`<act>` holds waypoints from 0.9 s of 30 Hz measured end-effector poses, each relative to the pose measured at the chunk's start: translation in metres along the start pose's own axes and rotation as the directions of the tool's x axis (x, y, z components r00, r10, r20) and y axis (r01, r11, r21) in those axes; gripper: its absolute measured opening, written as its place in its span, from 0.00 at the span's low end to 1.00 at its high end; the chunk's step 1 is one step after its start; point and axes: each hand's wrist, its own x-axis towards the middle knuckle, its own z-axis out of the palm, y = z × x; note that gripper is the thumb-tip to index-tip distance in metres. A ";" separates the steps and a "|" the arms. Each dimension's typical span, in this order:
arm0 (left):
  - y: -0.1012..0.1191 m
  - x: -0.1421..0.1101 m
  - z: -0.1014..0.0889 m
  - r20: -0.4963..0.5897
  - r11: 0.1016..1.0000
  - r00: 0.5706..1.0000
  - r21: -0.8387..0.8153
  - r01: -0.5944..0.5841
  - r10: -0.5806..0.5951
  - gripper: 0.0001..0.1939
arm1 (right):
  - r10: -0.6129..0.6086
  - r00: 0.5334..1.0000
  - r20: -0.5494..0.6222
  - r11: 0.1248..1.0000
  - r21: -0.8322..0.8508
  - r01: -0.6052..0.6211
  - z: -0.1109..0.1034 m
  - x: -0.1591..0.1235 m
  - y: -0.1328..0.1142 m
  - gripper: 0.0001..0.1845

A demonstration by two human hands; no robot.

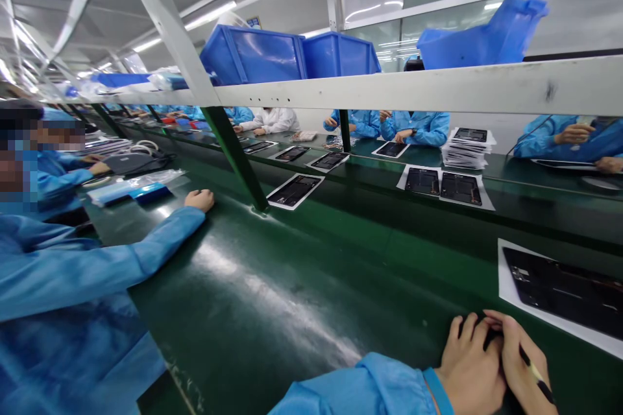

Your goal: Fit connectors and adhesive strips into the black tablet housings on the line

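My left hand (470, 363) rests at the bottom right on the green bench top (272, 311), in a blue sleeve, fingers stretched out flat with nothing held. My right hand (523, 360) lies against it, closed around a thin dark and yellowish pen-like tool (535, 376). A small dark patch shows between the two hands; I cannot make out what it is. Just beyond my hands, a black flat panel (564, 288) lies on a white sheet (506, 285), apart from both hands.
A co-worker in blue at my left stretches an arm over the bench, fist (199, 200) on it. More black panels on white sheets (294, 191) ride the conveyor (370, 207). A white stack (467, 149) and seated workers are across. Blue bins (253, 55) sit on the overhead shelf.
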 end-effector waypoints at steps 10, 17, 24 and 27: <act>0.000 0.001 0.001 -0.006 1.000 1.000 -0.023 -0.004 0.004 0.27 | 0.069 0.996 0.060 0.998 -0.003 -0.069 -0.002 -0.001 -0.004 0.24; -0.002 0.002 0.003 -0.019 1.000 1.000 -0.008 -0.008 0.008 0.27 | 0.071 0.995 0.069 0.997 -0.011 -0.071 -0.004 -0.002 -0.006 0.23; -0.003 0.001 0.007 -0.042 0.999 0.999 0.039 -0.013 0.015 0.28 | 0.000 0.996 0.086 1.000 -0.006 0.001 -0.003 -0.002 -0.007 0.23; -0.002 0.001 0.006 -0.038 0.999 0.999 0.044 -0.012 0.014 0.26 | 0.023 0.996 0.087 1.000 -0.010 -0.022 -0.003 -0.002 -0.007 0.22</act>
